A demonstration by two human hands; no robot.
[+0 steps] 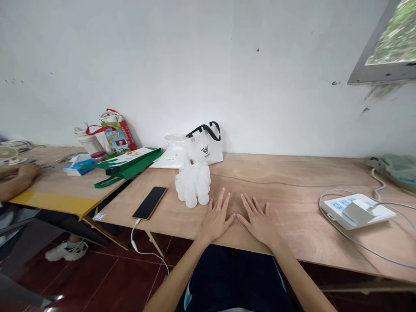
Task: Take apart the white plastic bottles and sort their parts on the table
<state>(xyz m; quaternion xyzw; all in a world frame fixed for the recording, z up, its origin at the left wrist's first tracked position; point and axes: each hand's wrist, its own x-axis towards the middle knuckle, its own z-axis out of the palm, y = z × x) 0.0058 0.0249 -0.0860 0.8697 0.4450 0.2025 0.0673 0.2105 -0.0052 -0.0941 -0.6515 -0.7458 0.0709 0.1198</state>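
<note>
My left hand (216, 219) lies flat on the wooden table (286, 173) with its fingers spread, holding nothing. Beside it, my right hand (258, 219) also rests flat, fingers apart and empty. The two thumbs point toward each other, their tips close together. Just left of my left hand's fingertips stands a cluster of white, translucent rounded pieces (193, 182); what they are I cannot make out. Farther left lies a phone (150, 203) with a dark screen and a white cable (143, 251) plugged into its lower end.
Behind the cluster are a white bag (208, 149) with black handles and a white plastic package (172, 151). A white power strip (359, 210) with a grey cord sits at right. Leftward, a green bag (126, 164) bridges to another table, where a person's hand (29, 171) rests.
</note>
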